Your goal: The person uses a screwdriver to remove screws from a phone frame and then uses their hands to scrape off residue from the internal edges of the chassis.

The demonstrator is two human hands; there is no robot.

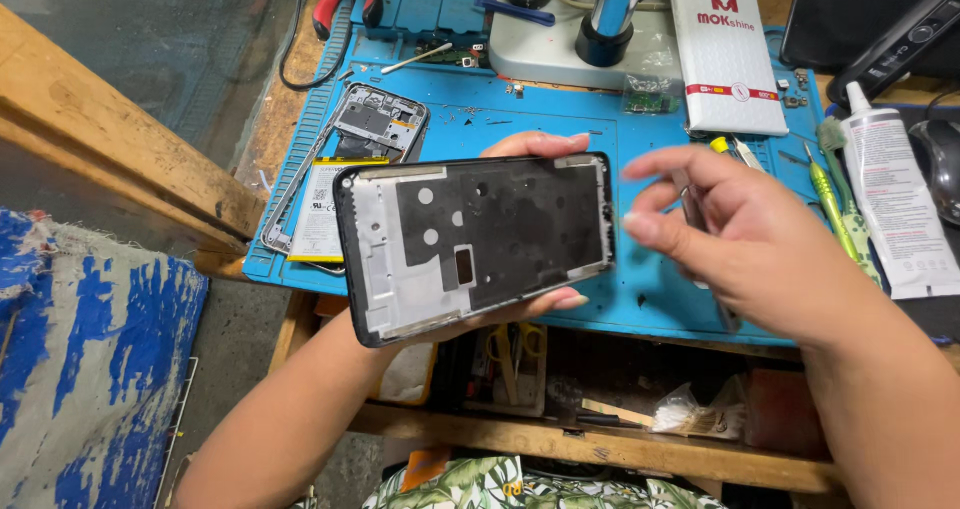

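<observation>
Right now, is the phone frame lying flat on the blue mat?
No, the left hand holds the phone frame up above the blue mat.

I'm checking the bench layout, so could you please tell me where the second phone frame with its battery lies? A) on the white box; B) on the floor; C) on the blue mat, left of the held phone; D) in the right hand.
C: the second phone frame with its battery lies flat on the blue mat, left of the phone frame held in the left hand.
</observation>
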